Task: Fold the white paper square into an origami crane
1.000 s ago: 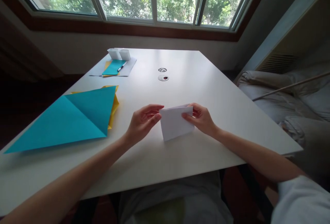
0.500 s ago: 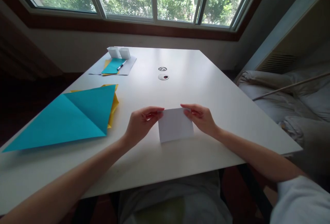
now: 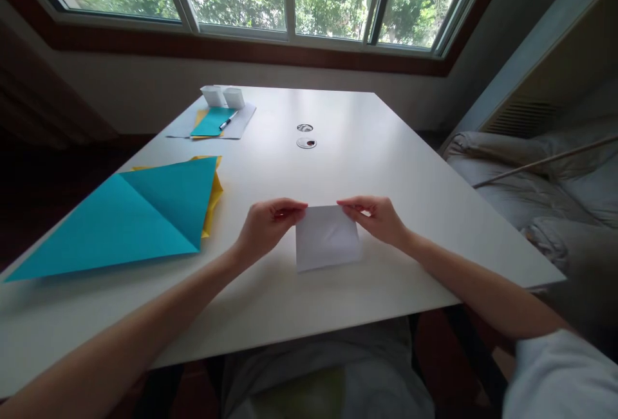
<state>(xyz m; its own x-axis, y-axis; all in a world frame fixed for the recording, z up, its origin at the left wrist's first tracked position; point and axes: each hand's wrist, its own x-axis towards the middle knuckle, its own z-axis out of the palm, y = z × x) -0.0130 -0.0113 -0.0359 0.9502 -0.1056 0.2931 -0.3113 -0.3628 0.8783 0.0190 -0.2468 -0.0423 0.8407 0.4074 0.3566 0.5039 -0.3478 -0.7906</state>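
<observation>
A small white sheet of paper (image 3: 328,242) hangs between my hands above the near part of the white table (image 3: 270,316). My left hand (image 3: 270,223) pinches its upper left corner between thumb and fingers. At the upper right corner, my right hand (image 3: 376,216) holds it in a similar pinch. The sheet's face is plain, with a faint crease or shadow near its middle. To the left of my left hand lies a large creased blue paper (image 3: 111,219), and yellow paper (image 3: 211,206) sticks out from under it.
At the far left, a blue sheet (image 3: 212,121) and a pen (image 3: 228,121) lie on a larger pale sheet (image 3: 245,120). Two small white paper boxes (image 3: 234,98) stand behind them. Two round grommets (image 3: 306,143) are set in the table. Pale bedding (image 3: 506,181) lies off to the right.
The white paper has tilted slightly, its lower edge now a little lower. Both hands keep their pinches in nearly the same place.
</observation>
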